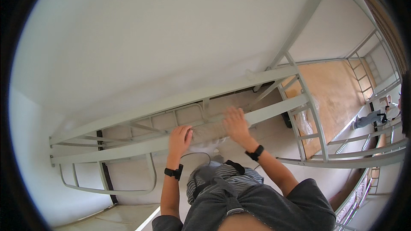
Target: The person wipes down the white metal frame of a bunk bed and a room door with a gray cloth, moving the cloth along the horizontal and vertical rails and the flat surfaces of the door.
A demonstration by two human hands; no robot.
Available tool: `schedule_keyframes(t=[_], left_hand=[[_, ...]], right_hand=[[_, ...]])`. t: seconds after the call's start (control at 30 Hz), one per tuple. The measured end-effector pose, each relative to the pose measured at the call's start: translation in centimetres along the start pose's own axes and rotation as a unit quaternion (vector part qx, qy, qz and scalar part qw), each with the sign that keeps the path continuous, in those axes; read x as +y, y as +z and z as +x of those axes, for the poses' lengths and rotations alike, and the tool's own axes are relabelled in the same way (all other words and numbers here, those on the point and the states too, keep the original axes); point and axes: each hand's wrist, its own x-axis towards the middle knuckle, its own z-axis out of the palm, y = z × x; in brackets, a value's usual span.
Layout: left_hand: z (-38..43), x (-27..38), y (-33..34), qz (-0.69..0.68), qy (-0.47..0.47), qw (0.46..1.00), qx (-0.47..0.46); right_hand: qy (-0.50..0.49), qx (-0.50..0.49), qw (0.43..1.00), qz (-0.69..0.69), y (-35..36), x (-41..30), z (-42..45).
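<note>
A pale metal bunk-bed frame (128,150) crosses in front of me, its upper deck without a board. My left hand (179,139) lies at the near side rail, fingers bent towards a small dark, bristly-looking patch; whether it grips anything is unclear. My right hand (236,123), slightly blurred, is over the same rail farther right, its palm down and fingers spread. Between the hands a blurred beige, flat piece (208,131) lies along the rail; its kind cannot be told. Both wrists wear black bands.
A white wall stands behind the frame. At right, another bunk has a wooden bed board (334,99) with clear plastic wrap (303,120) on it and a metal ladder (361,75). Another person (374,117) is at far right. A curved guard rail (109,192) hangs at lower left.
</note>
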Motion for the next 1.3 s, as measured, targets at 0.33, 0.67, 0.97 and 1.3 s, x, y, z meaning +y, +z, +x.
schedule_keyframes(t=[0.33, 0.67, 0.97, 1.3], left_hand=[[0.3, -0.1, -0.2, 0.021, -0.062, 0.998, 0.011], [0.0, -0.9, -0.3, -0.008, -0.085, 0.996, 0.018], [-0.1, -1.2, -0.4, 0.071, -0.047, 0.996, 0.039], [0.0, -1.2, 1.1, 0.127, -0.070, 0.988, 0.054]], right_hand=[[-0.012, 0.055, 0.983, 0.175, 0.3, -7.6, 1.9], [0.089, 0.079, 0.987, 0.104, -0.9, 5.6, -1.3], [0.166, 0.104, 0.980, 0.045, -0.5, 11.1, -3.2], [0.023, 0.066, 0.995, 0.066, 0.3, -3.7, 1.1]])
